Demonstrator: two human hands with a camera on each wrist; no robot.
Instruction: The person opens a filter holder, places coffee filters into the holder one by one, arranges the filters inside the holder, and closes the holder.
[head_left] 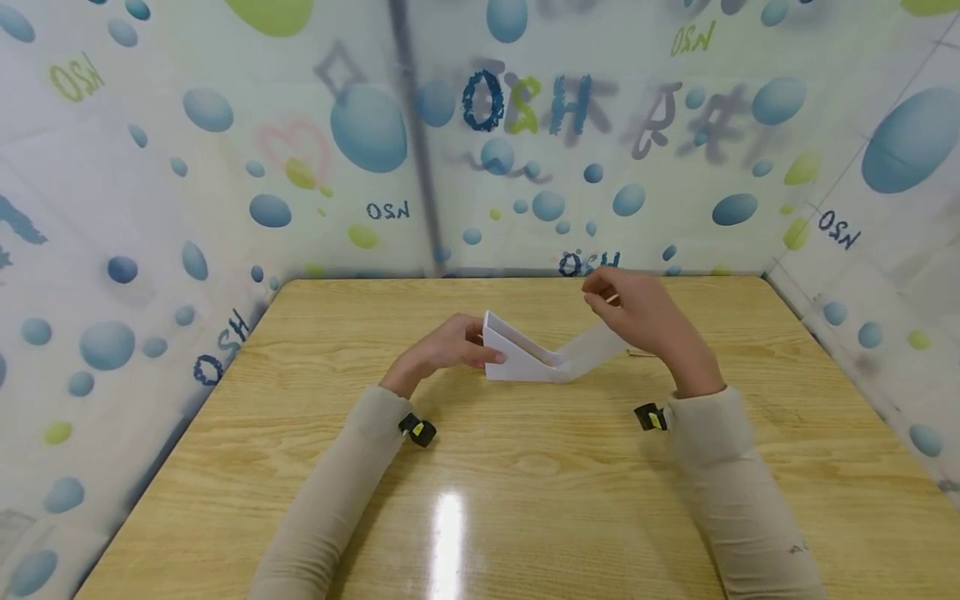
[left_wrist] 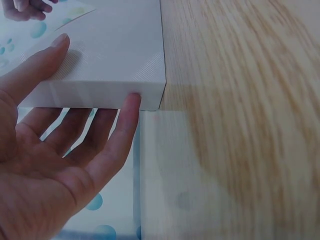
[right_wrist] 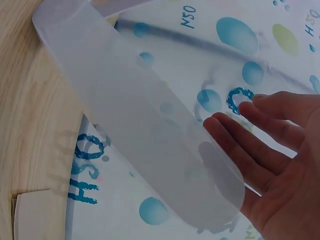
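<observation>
My left hand (head_left: 453,343) holds a white wedge-shaped holder (head_left: 512,360) by its tall end, above the table. In the left wrist view, the thumb (left_wrist: 47,57) lies on one broad face and the other fingers reach around the narrow edge. From the holder's low end, a translucent strip (head_left: 592,350) slants up to the right. My right hand (head_left: 637,312) is at the strip's far end, with loosely bent fingers. The right wrist view shows the strip's rounded end (right_wrist: 220,205) beside the palm; a finger shows dimly through it, and nothing is pinched between thumb and forefinger.
A small beige flat piece (right_wrist: 32,215) lies on the wooden table (head_left: 525,500), partly behind the right hand in the head view. Patterned curtains (head_left: 487,167) with blue and green spots stand behind and beside the table. Each wrist wears a small black camera (head_left: 417,430).
</observation>
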